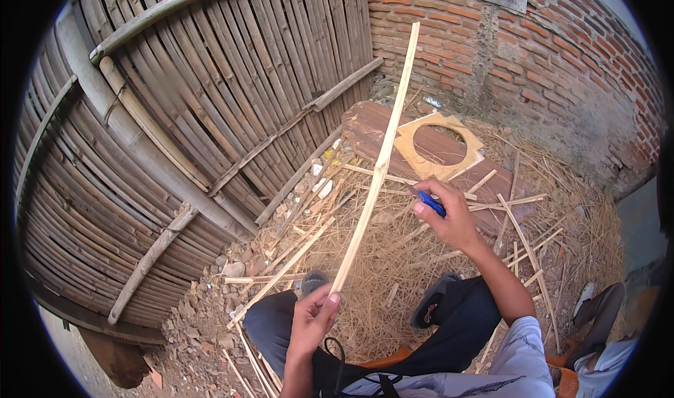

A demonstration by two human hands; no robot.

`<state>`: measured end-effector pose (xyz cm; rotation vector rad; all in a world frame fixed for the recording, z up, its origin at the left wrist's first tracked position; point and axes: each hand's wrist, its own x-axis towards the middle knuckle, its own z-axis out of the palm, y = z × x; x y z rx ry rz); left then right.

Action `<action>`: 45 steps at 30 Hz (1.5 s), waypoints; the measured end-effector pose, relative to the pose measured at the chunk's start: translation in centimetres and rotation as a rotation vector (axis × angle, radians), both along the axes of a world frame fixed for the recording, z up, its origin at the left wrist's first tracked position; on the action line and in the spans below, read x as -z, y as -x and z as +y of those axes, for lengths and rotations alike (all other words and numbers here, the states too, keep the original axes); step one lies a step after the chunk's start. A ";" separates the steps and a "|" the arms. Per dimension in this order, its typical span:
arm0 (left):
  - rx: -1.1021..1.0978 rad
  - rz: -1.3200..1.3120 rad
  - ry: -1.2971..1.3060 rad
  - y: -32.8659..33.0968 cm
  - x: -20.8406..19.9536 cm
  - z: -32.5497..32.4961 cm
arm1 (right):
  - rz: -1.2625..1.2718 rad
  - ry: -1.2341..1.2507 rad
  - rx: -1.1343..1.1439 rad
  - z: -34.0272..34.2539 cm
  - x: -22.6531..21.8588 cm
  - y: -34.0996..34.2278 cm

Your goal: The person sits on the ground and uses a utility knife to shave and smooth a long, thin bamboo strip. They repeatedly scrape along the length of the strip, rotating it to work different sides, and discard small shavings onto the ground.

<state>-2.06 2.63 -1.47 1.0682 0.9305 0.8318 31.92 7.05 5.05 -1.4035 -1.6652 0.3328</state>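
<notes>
A long pale bamboo strip (378, 177) rises at a slant across the middle, with a node partway up. My left hand (312, 319) grips its lower end between thumb and fingers, above my left thigh. My right hand (448, 212) is closed around a blue-handled knife (431, 203), just right of the strip's middle. Only a little of the blade shows, pointing left toward the strip; whether it touches, I cannot tell.
Split strips (533, 254) and shavings (379, 257) litter the ground between my feet. Beyond lie a brown board (368, 127) and a yellowish panel with a round hole (405, 145). A bamboo fence (281, 68) and brick wall (547, 68) enclose the spot. Another person's leg (600, 317) shows right.
</notes>
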 end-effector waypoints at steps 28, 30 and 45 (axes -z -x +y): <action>0.129 0.163 -0.205 -3.9 -1.9 -0.3 | -0.068 -0.175 -0.118 -2.8 0.1 3.2; 0.105 0.107 -0.201 -4.2 -3.0 -0.3 | -0.194 -0.288 -0.137 -3.0 0.6 4.1; -0.018 0.165 -0.335 -5.5 -3.2 -0.6 | -0.381 -0.402 -0.156 -4.0 0.1 6.2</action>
